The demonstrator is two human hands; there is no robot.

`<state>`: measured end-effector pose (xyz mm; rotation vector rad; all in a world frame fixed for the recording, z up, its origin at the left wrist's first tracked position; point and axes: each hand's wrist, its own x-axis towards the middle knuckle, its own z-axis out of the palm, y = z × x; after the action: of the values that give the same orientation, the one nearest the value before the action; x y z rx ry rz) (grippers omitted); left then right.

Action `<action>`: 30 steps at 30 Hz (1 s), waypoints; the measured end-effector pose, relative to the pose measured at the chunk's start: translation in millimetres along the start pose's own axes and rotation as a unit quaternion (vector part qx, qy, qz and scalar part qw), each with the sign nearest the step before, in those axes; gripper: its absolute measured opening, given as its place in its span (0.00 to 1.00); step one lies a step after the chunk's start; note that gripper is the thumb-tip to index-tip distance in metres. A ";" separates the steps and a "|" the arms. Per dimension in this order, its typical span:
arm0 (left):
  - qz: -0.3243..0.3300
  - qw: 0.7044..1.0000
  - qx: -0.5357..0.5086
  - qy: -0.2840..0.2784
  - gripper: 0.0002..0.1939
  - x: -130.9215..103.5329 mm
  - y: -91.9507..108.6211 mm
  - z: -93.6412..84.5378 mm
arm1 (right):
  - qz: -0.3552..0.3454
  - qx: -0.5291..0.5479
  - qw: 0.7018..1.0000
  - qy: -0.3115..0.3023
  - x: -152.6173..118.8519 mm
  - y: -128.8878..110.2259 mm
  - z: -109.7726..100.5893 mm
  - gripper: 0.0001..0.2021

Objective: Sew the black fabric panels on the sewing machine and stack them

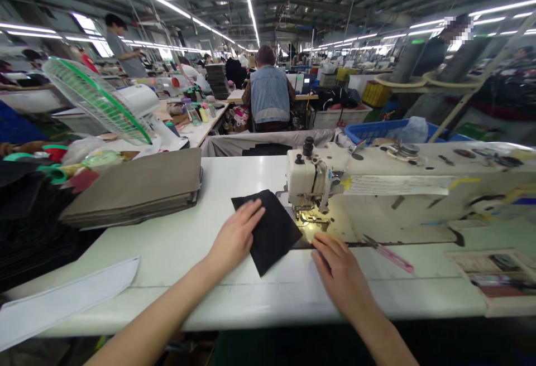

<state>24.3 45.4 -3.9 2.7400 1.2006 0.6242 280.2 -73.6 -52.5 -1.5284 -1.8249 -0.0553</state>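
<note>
A black fabric piece (pixel 274 232) lies flat on the white table, turned cornerwise, just left of the sewing machine's needle area. My left hand (pixel 238 229) rests on its left part, fingers stretched out over the cloth. My right hand (pixel 337 265) is on the table's front side below the lit needle plate, fingers extended and nothing visible in them; it is apart from the fabric. The white sewing machine (pixel 310 179) stands behind, its lamp lighting the presser foot. Pink-handled thread snips (pixel 391 255) lie right of my right hand.
A stack of grey-brown sheets (pixel 138 187) sits at the left, beside dark piled fabric (pixel 37 215). A long white strip (pixel 71 296) lies at the front left. A green-rimmed fan (pixel 98 98) stands behind the stack. A parts tray (pixel 494 282) is at the right. A person (pixel 270 90) sits ahead.
</note>
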 end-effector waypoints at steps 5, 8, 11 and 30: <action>0.048 0.986 0.059 -0.151 0.16 -10.4 36.8 -16.1 | -0.003 0.002 1.000 -0.011 7.8 -25.1 1.5 0.15; 0.088 0.984 0.015 -0.155 0.15 -9.8 44.4 -16.1 | -0.041 0.006 0.998 -0.055 9.7 -38.6 5.9 0.16; 0.120 0.979 -0.042 -0.157 0.31 -10.1 40.8 -7.9 | -0.027 -0.015 0.996 -0.079 17.0 -46.5 7.3 0.13; 0.049 0.988 -0.026 -0.147 0.27 -12.5 39.7 16.5 | -0.037 -0.013 0.994 -0.104 8.7 -11.8 5.1 0.19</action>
<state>50.5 10.4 -13.7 2.7356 0.9748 0.2420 267.3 -67.3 -46.6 -1.5316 -2.0529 0.0463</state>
